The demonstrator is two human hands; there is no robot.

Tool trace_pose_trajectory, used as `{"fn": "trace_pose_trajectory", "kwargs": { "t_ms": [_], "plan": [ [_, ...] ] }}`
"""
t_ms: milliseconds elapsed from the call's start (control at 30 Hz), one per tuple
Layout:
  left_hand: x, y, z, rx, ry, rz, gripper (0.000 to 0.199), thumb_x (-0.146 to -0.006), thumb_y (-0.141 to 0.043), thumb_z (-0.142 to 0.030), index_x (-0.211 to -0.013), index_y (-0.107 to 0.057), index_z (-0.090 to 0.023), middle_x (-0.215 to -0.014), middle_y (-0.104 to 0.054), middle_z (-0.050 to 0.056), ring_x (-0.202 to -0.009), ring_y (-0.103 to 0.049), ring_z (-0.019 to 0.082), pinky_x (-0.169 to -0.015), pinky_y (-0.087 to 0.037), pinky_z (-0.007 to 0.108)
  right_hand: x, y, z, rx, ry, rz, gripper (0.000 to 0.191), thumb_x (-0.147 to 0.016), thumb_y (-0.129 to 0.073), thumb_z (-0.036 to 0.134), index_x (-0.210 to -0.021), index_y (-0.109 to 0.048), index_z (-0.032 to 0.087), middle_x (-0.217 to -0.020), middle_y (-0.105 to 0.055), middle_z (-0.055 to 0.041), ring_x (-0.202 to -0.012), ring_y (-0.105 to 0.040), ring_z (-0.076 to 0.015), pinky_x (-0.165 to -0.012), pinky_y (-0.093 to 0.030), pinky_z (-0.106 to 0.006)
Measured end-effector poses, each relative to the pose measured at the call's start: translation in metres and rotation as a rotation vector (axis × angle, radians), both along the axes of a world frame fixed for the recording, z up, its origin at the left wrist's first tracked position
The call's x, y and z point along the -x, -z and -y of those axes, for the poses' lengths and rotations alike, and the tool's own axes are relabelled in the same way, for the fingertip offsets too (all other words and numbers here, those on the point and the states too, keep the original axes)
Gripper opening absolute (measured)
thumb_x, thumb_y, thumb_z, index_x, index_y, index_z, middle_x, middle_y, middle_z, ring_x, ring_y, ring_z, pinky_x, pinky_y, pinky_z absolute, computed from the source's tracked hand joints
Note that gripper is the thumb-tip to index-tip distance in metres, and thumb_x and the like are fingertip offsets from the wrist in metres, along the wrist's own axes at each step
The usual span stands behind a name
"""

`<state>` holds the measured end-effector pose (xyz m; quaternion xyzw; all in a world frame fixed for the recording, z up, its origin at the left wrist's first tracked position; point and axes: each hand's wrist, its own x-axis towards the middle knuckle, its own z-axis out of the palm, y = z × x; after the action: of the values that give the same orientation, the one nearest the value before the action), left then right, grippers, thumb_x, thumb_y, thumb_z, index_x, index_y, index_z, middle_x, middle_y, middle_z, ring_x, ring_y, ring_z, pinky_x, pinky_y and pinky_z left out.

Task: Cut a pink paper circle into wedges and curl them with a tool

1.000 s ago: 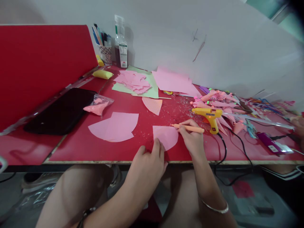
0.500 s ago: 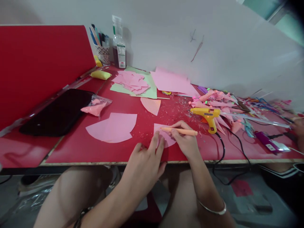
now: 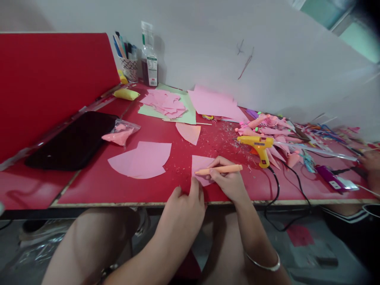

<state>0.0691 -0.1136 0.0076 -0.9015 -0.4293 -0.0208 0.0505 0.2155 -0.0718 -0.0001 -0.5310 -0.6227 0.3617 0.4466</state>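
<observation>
A pale orange marker (image 3: 230, 169) is gripped in my right hand (image 3: 230, 182), its tip low on the left part of a pink paper piece (image 3: 199, 161) that lies flat near the table's front edge. My left hand (image 3: 187, 209) is at the near left edge of that piece, fingers bent close together and fingertips against the paper; its thumb is hidden. To the left lie pink curved paper pieces (image 3: 145, 158), overlapping. Farther back is a light orange fan-shaped paper (image 3: 188, 132).
A yellow glue gun (image 3: 261, 148) with a black cord lies on the right, before a pile of pink paper cones (image 3: 277, 128). On the left are a black tray-like object (image 3: 71, 140) and a bag of pink material (image 3: 120, 132). A bottle (image 3: 150, 63) stands behind. Another person's hand (image 3: 371, 162) shows far right.
The marker tip has moved left and toward me across the pink piece. My left hand has drawn back toward the near edge, its fingers now more bent and closer together.
</observation>
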Motion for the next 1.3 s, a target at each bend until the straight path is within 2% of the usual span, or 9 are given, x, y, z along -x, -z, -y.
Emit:
{"fn": "trace_pose_trajectory", "kwargs": {
  "t_ms": [233,400,600,767,967,1100,1200,1300],
  "plan": [
    [0.001,-0.007,-0.002,-0.027,-0.028,0.009,0.03,-0.084,-0.04,-0.024,-0.1,-0.063,-0.013,-0.111,-0.059,0.015,-0.061,-0.06,0.017,-0.058,-0.046,0.031,-0.002,0.003,-0.001,0.003,-0.064,-0.003,0.009,-0.074,-0.052,0.017,-0.072,-0.061,0.018,-0.066,-0.061,0.0001,-0.063,-0.059,-0.0131,-0.056,-0.044,-0.023],
    [0.001,-0.01,-0.003,-0.004,-0.03,0.003,0.028,-0.084,-0.041,-0.023,-0.095,-0.064,-0.014,-0.102,-0.062,0.013,-0.06,-0.059,0.017,-0.057,-0.046,0.032,0.0,0.002,-0.001,-0.074,-0.09,0.037,0.014,-0.074,-0.053,0.012,-0.074,-0.065,0.02,-0.069,-0.06,0.0014,-0.068,-0.057,-0.0117,-0.058,-0.043,-0.02],
    [0.002,-0.011,-0.005,-0.007,0.002,0.014,0.026,-0.083,-0.041,-0.021,-0.092,-0.065,-0.014,-0.096,-0.063,0.012,-0.063,-0.06,0.019,-0.055,-0.046,0.031,-0.001,-0.001,-0.001,-0.048,-0.071,0.029,0.009,-0.073,-0.053,0.013,-0.071,-0.06,0.018,-0.065,-0.06,0.0018,-0.064,-0.057,-0.0114,-0.055,-0.042,-0.02],
    [0.002,-0.011,-0.006,-0.002,-0.041,0.052,0.026,-0.083,-0.044,-0.024,-0.099,-0.062,-0.013,-0.097,-0.062,0.011,-0.057,-0.058,0.016,-0.055,-0.046,0.031,-0.009,0.0,-0.003,0.002,0.009,0.01,0.006,-0.072,-0.054,0.016,-0.067,-0.052,0.017,-0.061,-0.06,0.0018,-0.056,-0.056,-0.0111,-0.052,-0.041,-0.02],
    [0.003,-0.012,-0.008,0.017,-0.046,0.034,0.027,-0.083,-0.044,-0.024,-0.1,-0.062,-0.014,-0.097,-0.063,0.009,-0.057,-0.059,0.016,-0.054,-0.047,0.031,-0.027,0.004,-0.007,-0.049,0.147,0.107,0.008,-0.073,-0.055,0.023,-0.069,-0.052,0.018,-0.06,-0.057,0.0017,-0.058,-0.055,-0.013,-0.052,-0.041,-0.022],
    [0.004,-0.008,-0.002,-0.019,-0.011,-0.001,0.035,-0.082,-0.045,-0.026,-0.11,-0.057,-0.009,-0.11,-0.06,0.016,-0.062,-0.062,0.018,-0.057,-0.048,0.031,-0.037,0.007,-0.01,-0.125,0.28,0.159,0.008,-0.074,-0.054,0.023,-0.068,-0.053,0.018,-0.06,-0.057,0.0018,-0.059,-0.055,-0.0131,-0.057,-0.042,-0.023],
    [0.002,-0.004,0.004,-0.057,0.01,-0.054,0.046,-0.081,-0.048,-0.03,-0.117,-0.052,-0.003,-0.119,-0.052,0.024,-0.052,-0.06,0.017,-0.056,-0.048,0.033,-0.037,0.008,-0.011,-0.222,0.412,0.202,0.006,-0.073,-0.053,0.021,-0.068,-0.054,0.018,-0.06,-0.055,0.0017,-0.057,-0.053,-0.0129,-0.056,-0.041,-0.024],
    [0.001,-0.002,0.006,-0.051,0.007,-0.075,0.045,-0.081,-0.047,-0.03,-0.118,-0.051,-0.002,-0.121,-0.049,0.025,-0.049,-0.058,0.015,-0.056,-0.048,0.033,-0.029,0.008,-0.009,-0.23,0.372,0.109,0.005,-0.074,-0.053,0.022,-0.071,-0.054,0.018,-0.062,-0.056,0.0012,-0.059,-0.054,-0.0129,-0.056,-0.042,-0.024]
  ]
}}
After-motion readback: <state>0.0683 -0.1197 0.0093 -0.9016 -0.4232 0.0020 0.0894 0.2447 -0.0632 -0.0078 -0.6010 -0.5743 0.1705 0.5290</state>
